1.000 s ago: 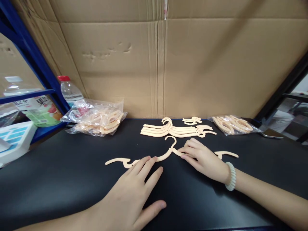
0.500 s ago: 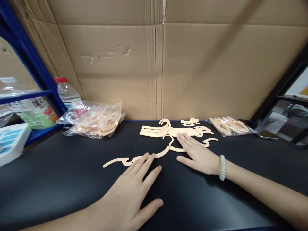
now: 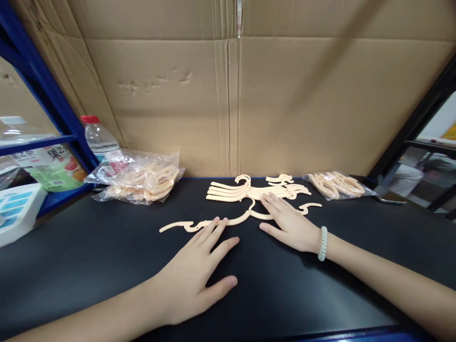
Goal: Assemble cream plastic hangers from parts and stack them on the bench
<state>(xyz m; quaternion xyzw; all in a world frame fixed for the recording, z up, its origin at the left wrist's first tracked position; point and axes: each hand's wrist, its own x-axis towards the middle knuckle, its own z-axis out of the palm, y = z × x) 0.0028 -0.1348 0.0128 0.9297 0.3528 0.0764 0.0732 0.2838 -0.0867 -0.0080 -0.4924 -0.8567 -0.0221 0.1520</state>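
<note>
A cream plastic folding clothes hanger (image 3: pixel 239 220) lies spread out flat on the black table. My left hand (image 3: pixel 194 270) rests open with its fingertips on the hanger's left arm. Lying open as well, my right hand (image 3: pixel 290 225) covers part of the right arm, its fingertips reaching the lower edge of a stack of hangers (image 3: pixel 228 191). The top of the spread hanger's hook touches or goes under that stack. Behind the stack's right part lie a few small cream hanger pieces (image 3: pixel 280 179).
At the back left is a clear bag of cream parts (image 3: pixel 153 180), with a red-capped bottle (image 3: pixel 99 135) behind it. Another bag (image 3: pixel 335 184) and a phone-like flat object (image 3: pixel 392 198) lie at the back right. Cardboard (image 3: pixel 171 95) walls the table's far edge. A white-and-blue tray (image 3: pixel 21 209) stands left.
The spread hanger has slid slightly away from me, its left arm swinging up to lie more level, and its hook now meets the stack. Both hands moved with it, staying open.
</note>
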